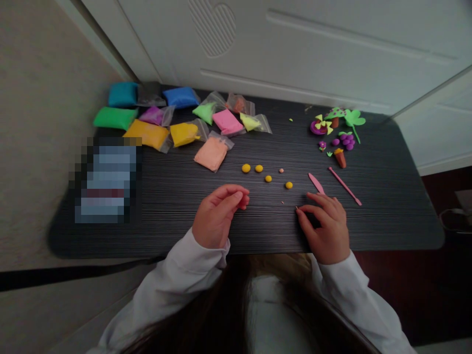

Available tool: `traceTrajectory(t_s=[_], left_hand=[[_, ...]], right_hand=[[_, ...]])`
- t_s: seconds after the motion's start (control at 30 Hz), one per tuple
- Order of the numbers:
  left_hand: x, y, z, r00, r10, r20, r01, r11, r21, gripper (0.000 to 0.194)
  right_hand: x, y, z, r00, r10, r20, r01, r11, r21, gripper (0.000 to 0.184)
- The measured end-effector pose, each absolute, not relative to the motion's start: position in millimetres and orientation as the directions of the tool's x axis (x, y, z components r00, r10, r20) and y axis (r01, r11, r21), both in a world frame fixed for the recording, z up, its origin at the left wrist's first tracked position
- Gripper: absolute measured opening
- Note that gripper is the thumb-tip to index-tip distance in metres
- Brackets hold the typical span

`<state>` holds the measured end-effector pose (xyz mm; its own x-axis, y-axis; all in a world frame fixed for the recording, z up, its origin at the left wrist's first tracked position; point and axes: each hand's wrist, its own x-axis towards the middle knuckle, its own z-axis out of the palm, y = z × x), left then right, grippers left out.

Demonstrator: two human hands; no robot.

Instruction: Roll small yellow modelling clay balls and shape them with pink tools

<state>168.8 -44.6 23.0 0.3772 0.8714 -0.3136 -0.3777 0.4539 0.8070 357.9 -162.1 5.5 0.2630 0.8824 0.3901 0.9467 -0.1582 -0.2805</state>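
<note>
My left hand (217, 219) is closed, its thumb pressed to its curled fingers; whatever it may hold is hidden. My right hand (326, 226) pinches a tiny pale clay bit (297, 208) between thumb and forefinger, just above the table. Several yellow clay balls, one of them a yellow ball (289, 185) nearest my right hand, lie beyond my hands. Among them is a small peach clay ball (281, 170), with a tiny peach crumb (282, 202) closer to me. A pink plastic knife (315, 182) lies partly behind my right fingers, and a thin pink modelling stick (344, 186) is to its right.
Bags of coloured clay, including a peach bag (211, 153) and a blue bag (181, 97), cover the back left of the dark table (258, 236). A blurred-out dark device (106, 182) lies left. Finished clay pieces, such as purple grapes (346, 141), stand back right. A white panel (250, 59) borders the back.
</note>
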Motion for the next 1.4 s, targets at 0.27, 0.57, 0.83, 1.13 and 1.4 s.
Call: traceTrajectory(t_s=[0.27,0.57,0.83,1.13,1.4], left_hand=[[171.4,-51.0,25.2,0.392,0.873,-0.291,-0.297,0.42,0.858,0.007],[172.8,-76.5,52.7,0.73,0.582,-0.358,-0.116,0.622,0.774,0.014],[169.2,-80.4,51.5,0.76,0.53,-0.377,-0.143,0.702,0.698,0.016],[172.9,-81.7,51.7,0.771,0.467,-0.433,-0.165,0.803,0.572,0.015],[171.8,-81.2,52.7,0.762,0.487,-0.427,-0.153,0.776,0.612,0.012]], right_hand=[[348.6,-163.3,25.1,0.239,0.868,0.435,0.918,-0.055,-0.393,0.009],[313.0,-159.8,86.6,0.057,0.867,0.496,0.879,0.192,-0.437,0.018],[309.1,-160.7,85.4,0.028,0.868,0.496,0.879,0.216,-0.425,0.019],[308.2,-157.3,83.7,0.026,0.86,0.51,0.873,0.23,-0.431,0.018],[308.9,-156.1,82.7,0.024,0.846,0.533,0.853,0.261,-0.452,0.021]])
